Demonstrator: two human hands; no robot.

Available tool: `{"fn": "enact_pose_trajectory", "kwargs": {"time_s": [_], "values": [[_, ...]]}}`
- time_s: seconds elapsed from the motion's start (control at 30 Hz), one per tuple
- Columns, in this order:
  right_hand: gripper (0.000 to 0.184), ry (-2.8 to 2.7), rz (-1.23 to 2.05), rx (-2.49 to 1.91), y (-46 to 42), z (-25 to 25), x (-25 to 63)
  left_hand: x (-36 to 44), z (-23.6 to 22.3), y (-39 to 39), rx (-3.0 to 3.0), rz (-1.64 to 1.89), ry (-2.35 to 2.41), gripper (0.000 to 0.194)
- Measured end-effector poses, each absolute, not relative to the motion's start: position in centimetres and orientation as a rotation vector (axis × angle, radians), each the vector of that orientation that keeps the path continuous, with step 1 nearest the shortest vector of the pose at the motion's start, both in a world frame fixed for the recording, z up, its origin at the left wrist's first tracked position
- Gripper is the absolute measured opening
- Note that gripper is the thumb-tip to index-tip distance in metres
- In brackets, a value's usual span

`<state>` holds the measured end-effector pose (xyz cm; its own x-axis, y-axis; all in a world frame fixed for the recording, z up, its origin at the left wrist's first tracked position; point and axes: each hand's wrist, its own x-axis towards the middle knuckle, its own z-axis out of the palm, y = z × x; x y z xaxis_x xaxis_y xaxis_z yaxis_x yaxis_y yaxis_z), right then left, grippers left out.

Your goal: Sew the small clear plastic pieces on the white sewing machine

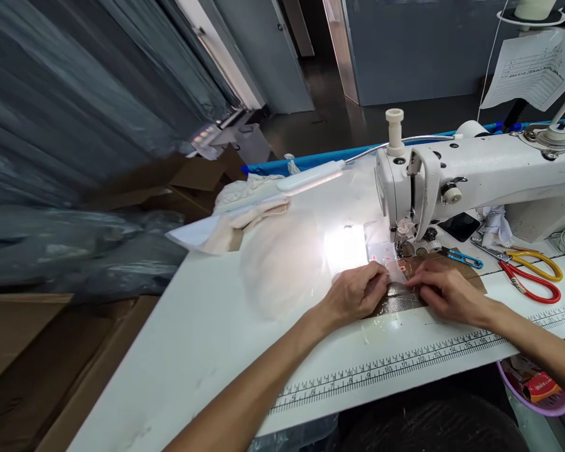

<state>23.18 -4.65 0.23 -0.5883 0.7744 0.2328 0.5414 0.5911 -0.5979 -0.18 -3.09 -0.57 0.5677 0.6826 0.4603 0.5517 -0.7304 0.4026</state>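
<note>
A white sewing machine (475,169) stands on the table, its needle area just beyond my hands. A thin, sheer whitish piece of fabric (394,271) with small reddish marks lies by the presser foot. My left hand (360,290) pinches the left edge of this fabric between thumb and fingers. From the right, my right hand (440,287) has its fingers closed at the fabric's other edge. Brown tape (400,300) covers the table beneath both hands. Blue thread snips (462,257) lie just beyond my right hand.
Scissors with red and yellow handles (534,276) lie at the right. A lit lamp (311,178) reaches over the table. Folded cloth (258,216) sits at the back left edge. A printed ruler (390,370) runs along the front. Cardboard boxes (23,351) stand left; a pink basket (553,408) is below right.
</note>
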Motion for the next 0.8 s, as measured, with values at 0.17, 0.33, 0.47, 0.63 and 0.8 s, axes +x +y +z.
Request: {"fn": "enact_pose_trajectory", "kwargs": {"time_s": [0.17,0.33,0.47,0.63,0.8], "values": [[0.042,-2.579,0.467,-1.0,-6.4,0.0,22.4,0.1,-0.5,-3.3,2.687,0.902,1.002,0.019],[0.04,-2.561,0.639,-0.934,-5.9,0.2,22.9,0.1,-0.1,-3.2,2.963,0.805,0.678,0.016],[0.037,-2.461,0.807,-0.91,-5.0,0.4,23.6,-0.1,-0.2,-3.2,3.003,0.746,0.565,0.02],[0.04,-2.408,0.767,-1.016,-2.3,1.0,24.4,-0.1,-0.4,-3.1,3.062,0.81,0.57,0.013],[0.039,-2.648,0.566,-0.961,-1.1,0.5,24.0,0.3,-0.3,-3.1,3.185,0.885,0.577,0.007]]}}
